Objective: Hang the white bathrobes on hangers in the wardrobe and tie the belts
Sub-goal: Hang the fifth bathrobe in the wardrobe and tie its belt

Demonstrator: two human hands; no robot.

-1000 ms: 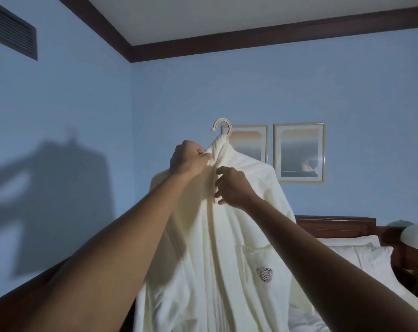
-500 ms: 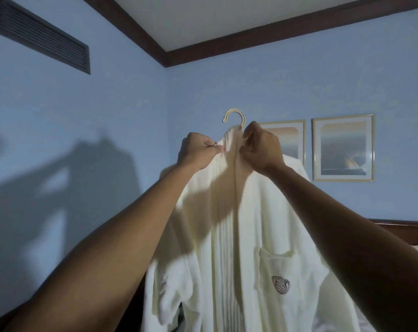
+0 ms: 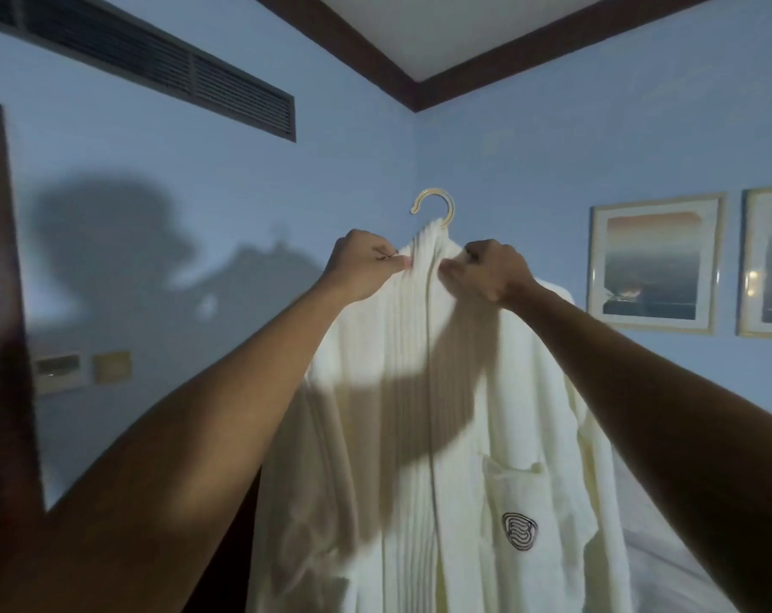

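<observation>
From the head camera we see our left hand (image 3: 366, 264) and our right hand (image 3: 490, 272) held up high. Both hands have their fingers curled and pinch the collar of the soft white bathrobe with a small dark logo on its pocket (image 3: 419, 435). The robe hangs down between our arms, in the air, not in a wardrobe yet. The curved cream plastic hanger hook (image 3: 435, 205) sticks up just above the collar. We think the step now is to pull the two collar sides close together so the robe sits even on the hanger. Small, gentle tugs should keep it from slipping off.
</observation>
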